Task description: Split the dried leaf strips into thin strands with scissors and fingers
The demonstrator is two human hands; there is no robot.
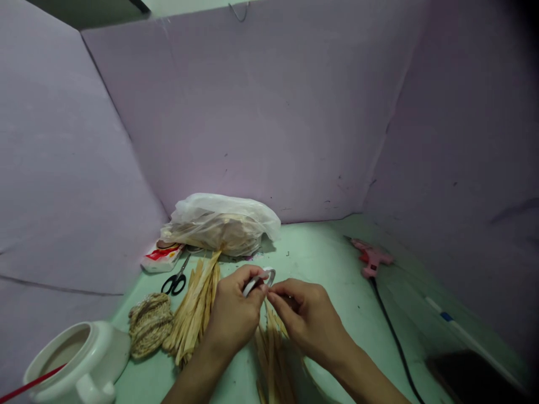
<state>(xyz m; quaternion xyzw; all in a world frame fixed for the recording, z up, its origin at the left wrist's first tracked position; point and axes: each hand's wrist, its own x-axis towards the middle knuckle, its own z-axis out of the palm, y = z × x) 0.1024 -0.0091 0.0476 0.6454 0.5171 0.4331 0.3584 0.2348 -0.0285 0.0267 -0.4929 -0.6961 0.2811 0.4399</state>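
My left hand (233,311) is closed round a small roll of tape (260,279), held just above the green table (320,264). My right hand (307,320) pinches at the roll's edge, fingertips pressed together beside the left thumb; I cannot make out whether a tape end is between them. Under both hands lies a bunch of dried straw strips (273,359). A second pile of dried strips (196,308) lies to the left of my left hand.
A plastic bag (223,221) of dried material sits at the back. Black scissors (176,280), a red and white packet (162,255), a twine coil (149,322) and a white jug (80,359) are on the left. A pink glue gun (370,259) with black cord (391,331) lies on the right. Purple boards (269,112) wall the table.
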